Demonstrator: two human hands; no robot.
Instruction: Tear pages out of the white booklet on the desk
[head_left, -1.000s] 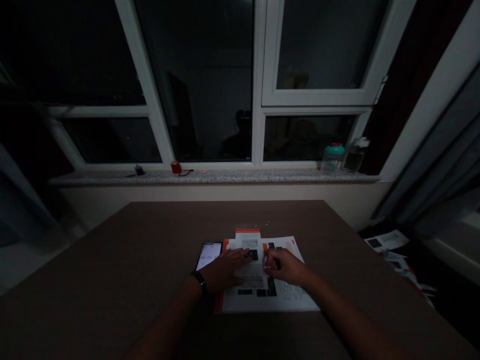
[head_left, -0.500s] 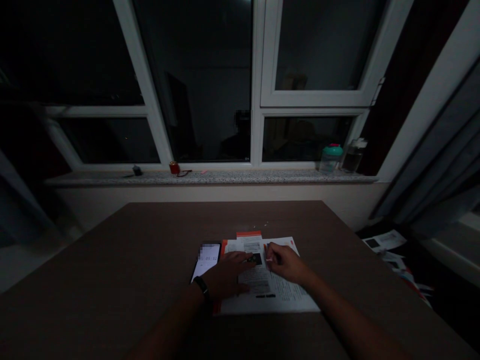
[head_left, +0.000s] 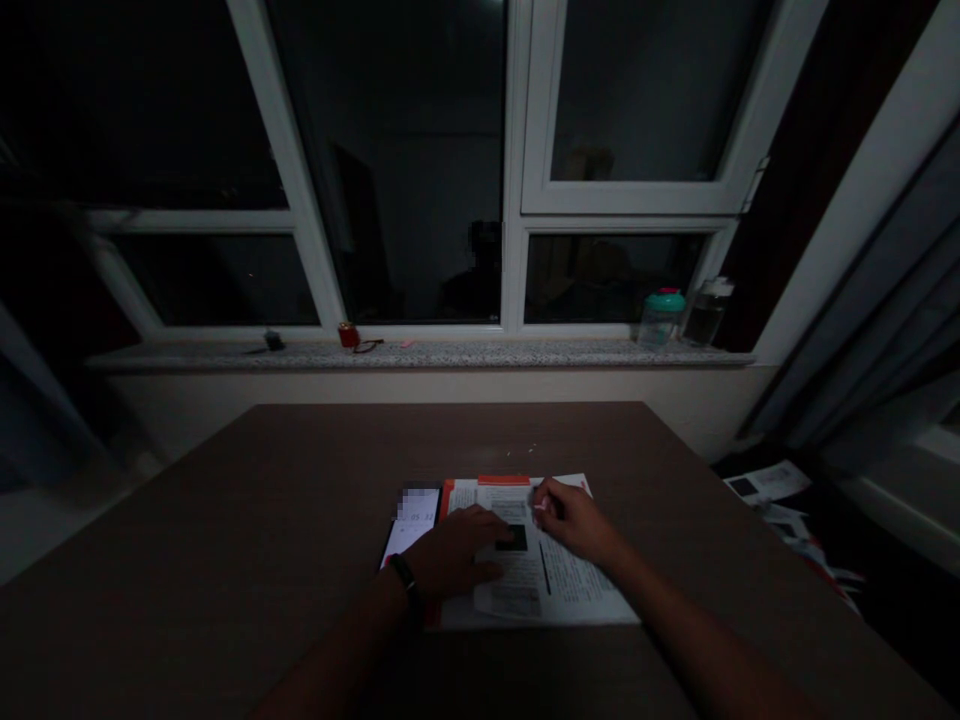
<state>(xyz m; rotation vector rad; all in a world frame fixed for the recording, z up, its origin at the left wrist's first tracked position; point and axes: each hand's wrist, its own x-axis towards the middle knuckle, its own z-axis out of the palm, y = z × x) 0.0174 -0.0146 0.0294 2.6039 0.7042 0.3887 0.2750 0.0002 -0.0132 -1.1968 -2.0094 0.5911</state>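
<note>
My left hand (head_left: 466,545) lies with fingers spread on a narrow printed sheet (head_left: 508,599), which has an orange strip along its top and a dark square picture. Under that sheet is a larger printed page (head_left: 581,575) with orange at its left edge. My right hand (head_left: 564,512) is closed near the upper right of the narrow sheet, thumb and fingers pinched together. Something small and pale shows at its fingertips, too small to name. A phone (head_left: 411,525) with a lit screen sits left of the pages, partly behind my left hand.
Everything rests on a brown table (head_left: 300,520). Tiny white scraps (head_left: 532,448) lie beyond the pages. On the stone windowsill (head_left: 480,353) stand a green-lidded bottle (head_left: 661,318), a white-lidded bottle (head_left: 707,312) and a small red container (head_left: 348,335). Loose papers (head_left: 769,482) lie right of the table.
The narrow sheet has slid toward me and slightly right, its orange strip now level with the larger page's top edge. My left hand stays spread; my right hand has barely moved.
</note>
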